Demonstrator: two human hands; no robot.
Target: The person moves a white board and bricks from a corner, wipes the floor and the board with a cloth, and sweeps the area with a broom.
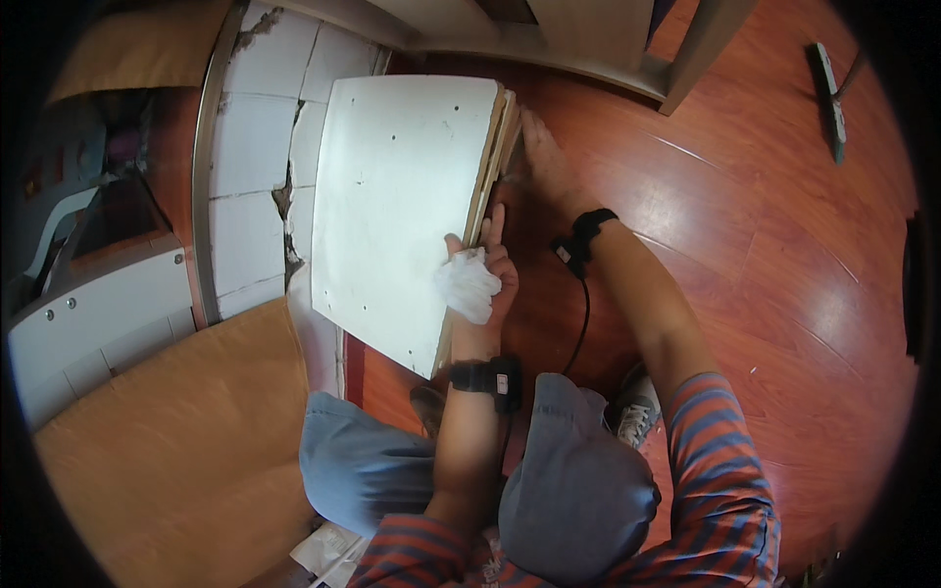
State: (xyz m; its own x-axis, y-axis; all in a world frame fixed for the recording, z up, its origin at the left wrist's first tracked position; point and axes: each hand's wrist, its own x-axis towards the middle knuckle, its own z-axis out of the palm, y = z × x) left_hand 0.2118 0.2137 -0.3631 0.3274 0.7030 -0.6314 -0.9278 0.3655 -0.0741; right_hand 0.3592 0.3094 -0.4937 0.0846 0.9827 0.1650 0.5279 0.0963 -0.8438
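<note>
A white flat board (pixel 397 206) stands tilted on edge above a red-brown wooden floor (pixel 745 255). My left hand (pixel 487 284) holds a crumpled white tissue (pixel 468 284) against the board's right edge near its lower corner. My right hand (pixel 542 162) reaches behind the board's upper right edge and grips it there, fingers partly hidden. Both wrists wear black bands. My knees in blue jeans (pixel 578 480) are bent below.
A cracked white tiled wall (pixel 257 167) lies left of the board. A tan wooden surface (pixel 167 441) fills the lower left. A white door frame (pixel 549 44) runs along the top. A long-handled tool (pixel 831 98) lies on the floor at upper right.
</note>
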